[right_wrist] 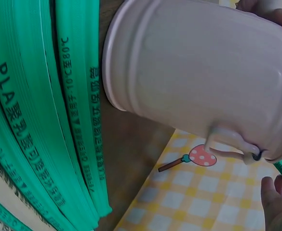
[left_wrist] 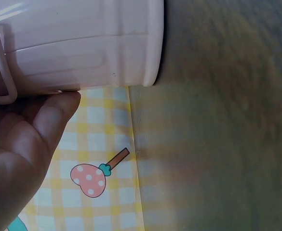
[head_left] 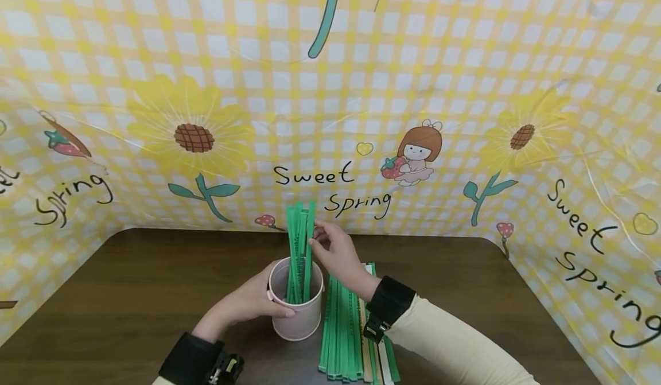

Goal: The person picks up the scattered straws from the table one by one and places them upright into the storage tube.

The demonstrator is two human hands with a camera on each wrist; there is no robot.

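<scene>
A pink metal bucket (head_left: 299,316) stands on the dark wooden table (head_left: 129,293) and holds several green wrapped straws (head_left: 299,247) upright. My left hand (head_left: 248,302) grips the bucket's left side near the rim; in the left wrist view its thumb (left_wrist: 54,115) lies against the bucket (left_wrist: 83,43). My right hand (head_left: 335,253) pinches the top of one upright straw. A pile of green wrapped straws (head_left: 343,333) lies flat to the right of the bucket, under my right forearm. The right wrist view shows the bucket (right_wrist: 203,82) and the pile (right_wrist: 39,120) up close.
A yellow checked cloth with sunflowers and "Sweet Spring" lettering (head_left: 330,115) walls the table at the back and both sides. A few pale paper-wrapped straws (head_left: 379,356) lie along the right edge of the green pile.
</scene>
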